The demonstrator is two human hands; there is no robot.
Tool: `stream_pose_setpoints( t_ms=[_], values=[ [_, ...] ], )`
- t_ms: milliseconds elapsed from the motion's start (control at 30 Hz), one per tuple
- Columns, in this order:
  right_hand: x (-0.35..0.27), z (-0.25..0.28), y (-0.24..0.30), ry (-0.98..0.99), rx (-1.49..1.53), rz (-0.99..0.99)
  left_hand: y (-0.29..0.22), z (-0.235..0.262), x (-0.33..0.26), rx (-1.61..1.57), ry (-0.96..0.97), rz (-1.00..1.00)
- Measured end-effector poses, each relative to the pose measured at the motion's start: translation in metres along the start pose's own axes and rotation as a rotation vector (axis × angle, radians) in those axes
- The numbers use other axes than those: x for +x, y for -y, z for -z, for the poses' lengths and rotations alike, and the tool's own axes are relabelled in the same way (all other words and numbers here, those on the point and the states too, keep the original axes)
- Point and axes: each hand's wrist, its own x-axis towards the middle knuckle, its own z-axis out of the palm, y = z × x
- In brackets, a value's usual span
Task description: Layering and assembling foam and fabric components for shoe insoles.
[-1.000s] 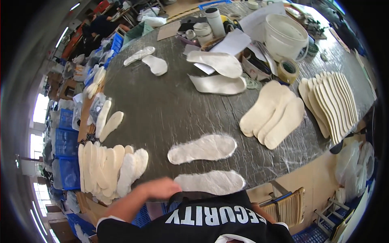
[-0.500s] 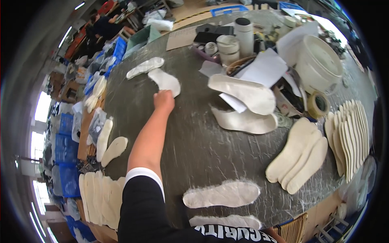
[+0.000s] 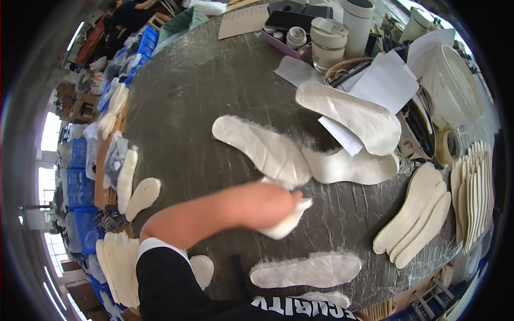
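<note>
Insole (image 3: 281, 230) pinched in the left hand (image 3: 274, 204) likely creases easily; grip lightly, clear of the second insole (image 3: 261, 150) just beyond.

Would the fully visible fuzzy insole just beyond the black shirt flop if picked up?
The fuzzy insole would probably flex, since it looks thin and soft. Its fluffy rim suggests light padding. Lying flat, it seems unlikely to roll.

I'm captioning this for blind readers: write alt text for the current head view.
The left hand, blurred, partly covers a white insole over a dark worktable. More pale insoles lie around; a lidded cup, papers and a white bucket crowd the upper right.
</note>
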Motion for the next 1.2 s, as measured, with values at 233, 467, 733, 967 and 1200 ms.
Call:
stream_pose_setpoints(
  t_ms=[233, 467, 733, 967, 1200],
  values=[
    [-0.043, -0.035, -0.025, 0.010, 0.113, -0.061, -0.059, -0.052, -0.019, -0.196, -0.036, -0.402],
    [-0.028, -0.021, -0.018, 0.080, -0.015, 0.165, -0.089, -0.087, -0.021, -0.242, -0.254, -0.309],
    [-0.041, -0.023, -0.036, 0.109, -0.022, 0.315, -0.097, -0.054, -0.092, -0.214, -0.927, 0.194],
    [-0.056, -0.022, -0.046, 0.093, 0.045, 0.374, -0.106, -0.086, -0.102, -0.592, -1.277, 0.314],
    [-0.057, -0.011, -0.048, 0.108, 0.085, 0.417, -0.102, -0.112, -0.088, -0.815, -1.280, 0.263]
  ],
)
